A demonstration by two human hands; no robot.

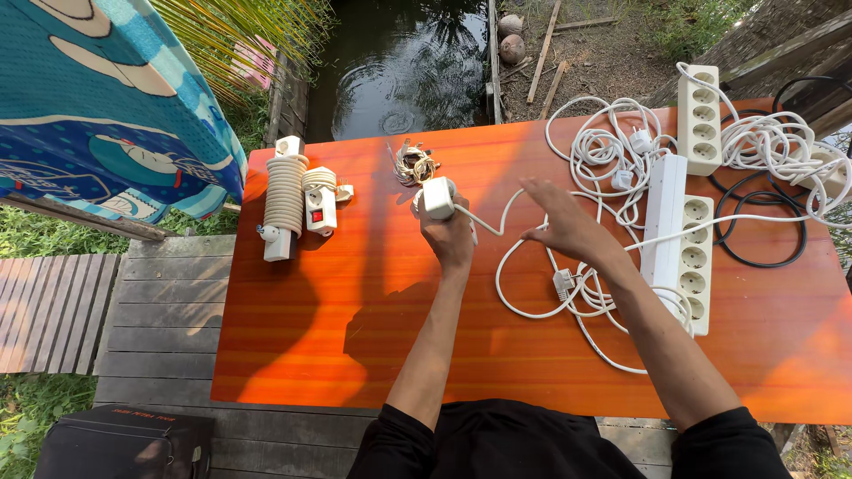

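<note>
Desk (355, 337): glossy orange top, outdoors, standing on grey plank decking. Dark pond water lies beyond the far edge; grass is at left. A blue patterned cloth (106, 98) hangs at upper left, near the desk's far-left corner.

Open room: the near half and centre-left of the desk are bare, in shadow from the arms. The right third is crowded to the edge.

Left hand (448, 235): closed around a small white plug block (438, 197), held just above the desk centre. Its white cord (515, 266) runs right into loose loops on the desk.

Right hand (568, 229): open, fingers spread, palm down, hovering over the cord loops; holds nothing.

Far left: a strip wound in its own cord (285, 195), and beside it a small white socket with a red switch (320, 208). A tangle of thin wire (413, 164) lies just beyond the plug block.

Right: a long white power strip (679, 239) lies lengthwise, a second strip (698, 115) at the far edge, a black cable (763, 222) coiled between white tangles.
</note>
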